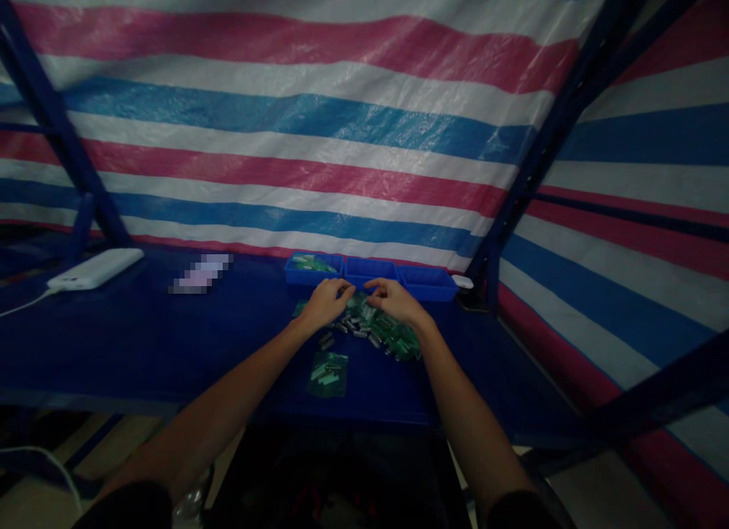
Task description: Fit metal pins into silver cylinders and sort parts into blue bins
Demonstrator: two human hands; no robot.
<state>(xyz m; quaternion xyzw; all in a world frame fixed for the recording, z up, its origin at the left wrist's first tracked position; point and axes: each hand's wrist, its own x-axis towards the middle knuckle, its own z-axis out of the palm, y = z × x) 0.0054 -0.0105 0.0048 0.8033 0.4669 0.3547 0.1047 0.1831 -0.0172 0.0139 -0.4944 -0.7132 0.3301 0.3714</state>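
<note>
Both hands reach out over a dark blue table [171, 339]. My left hand [324, 301] and my right hand [392, 300] sit side by side over a heap of small green packets and short metal cylinders [379, 332]. On both hands the fingers are curled down, fingertips close together near the heap's far side. What they pinch, if anything, is too small to make out. A single green packet [328, 374] lies apart, nearer to me.
Three blue trays stand in a row behind the heap, the left tray [313, 269] holding green pieces. A white power bank [96, 269] with a cable lies far left. A striped tarp forms the back and right walls, with dark blue frame bars.
</note>
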